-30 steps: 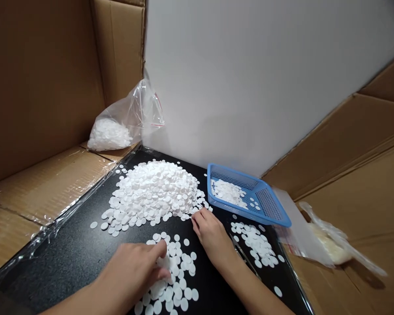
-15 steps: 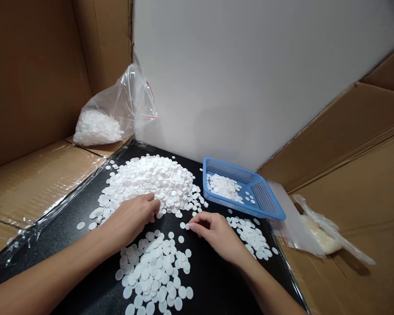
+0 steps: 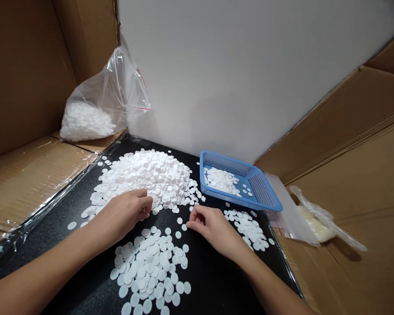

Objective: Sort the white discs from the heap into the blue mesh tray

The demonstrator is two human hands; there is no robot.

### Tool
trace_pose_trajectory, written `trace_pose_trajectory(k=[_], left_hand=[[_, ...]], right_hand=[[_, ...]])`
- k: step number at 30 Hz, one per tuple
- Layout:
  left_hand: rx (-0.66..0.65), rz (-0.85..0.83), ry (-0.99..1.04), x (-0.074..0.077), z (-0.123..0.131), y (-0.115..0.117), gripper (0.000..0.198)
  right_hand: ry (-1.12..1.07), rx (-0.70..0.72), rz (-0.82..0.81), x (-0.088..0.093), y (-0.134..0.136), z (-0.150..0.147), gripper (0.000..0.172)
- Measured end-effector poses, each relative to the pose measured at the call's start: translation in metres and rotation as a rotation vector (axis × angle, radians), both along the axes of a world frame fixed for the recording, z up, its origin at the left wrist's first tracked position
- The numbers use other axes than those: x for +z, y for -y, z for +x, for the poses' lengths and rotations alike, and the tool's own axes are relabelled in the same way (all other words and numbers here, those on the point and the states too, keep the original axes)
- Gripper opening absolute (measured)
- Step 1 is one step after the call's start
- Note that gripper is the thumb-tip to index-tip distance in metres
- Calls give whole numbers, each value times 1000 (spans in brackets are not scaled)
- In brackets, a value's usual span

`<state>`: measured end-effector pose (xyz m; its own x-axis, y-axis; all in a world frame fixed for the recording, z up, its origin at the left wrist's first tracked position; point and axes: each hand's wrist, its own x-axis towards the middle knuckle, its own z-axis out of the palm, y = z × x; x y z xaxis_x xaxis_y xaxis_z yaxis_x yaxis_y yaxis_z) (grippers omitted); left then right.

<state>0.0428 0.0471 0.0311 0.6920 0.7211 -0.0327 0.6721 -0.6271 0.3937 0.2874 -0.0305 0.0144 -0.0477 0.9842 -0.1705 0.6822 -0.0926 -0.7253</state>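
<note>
Small round white discs cover much of the black tabletop (image 3: 213,280). My left hand (image 3: 126,214) has its fingers curled down at the front edge of the large heap of discs (image 3: 147,173); whatever is under its fingertips is hidden. My right hand (image 3: 212,225) pinches thumb and forefinger together at the edge of a single white disc (image 3: 184,227), low over the table. A few loose discs lie beside it. Nearer to me, between my forearms, is a flatter spread of discs (image 3: 151,267).
Behind my right hand stands a blue perforated basket (image 3: 269,202) with discs inside. A smaller group of discs (image 3: 251,229) lies before it. Clear bags rest on cardboard: one with discs (image 3: 87,122) at left, another with pale contents (image 3: 318,223) at right. A white wall (image 3: 233,78) rises behind.
The view has shifted slightly, so everything sits a little higher and further left. The disc at my right fingertips has moved slightly towards me. My left hand stays curled by the heap.
</note>
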Motion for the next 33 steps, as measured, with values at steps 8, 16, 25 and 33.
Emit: trace_pose_trajectory(k=[8,16,25,33], left_hand=[[34,-103,164,0,5,3,14],[120,-601,581,-7,17,15,17],[255,-1066,761,-17,24,15,35],[386,-1252,828,-12,25,15,40]], right_hand=[[89,166,380,-17,2,-11,13],[-259,-146,48,-13,-4,-10,21],[-408,-147,-86,-8,-5,-7,25],[-46,1,183,-7,0,-15,11]])
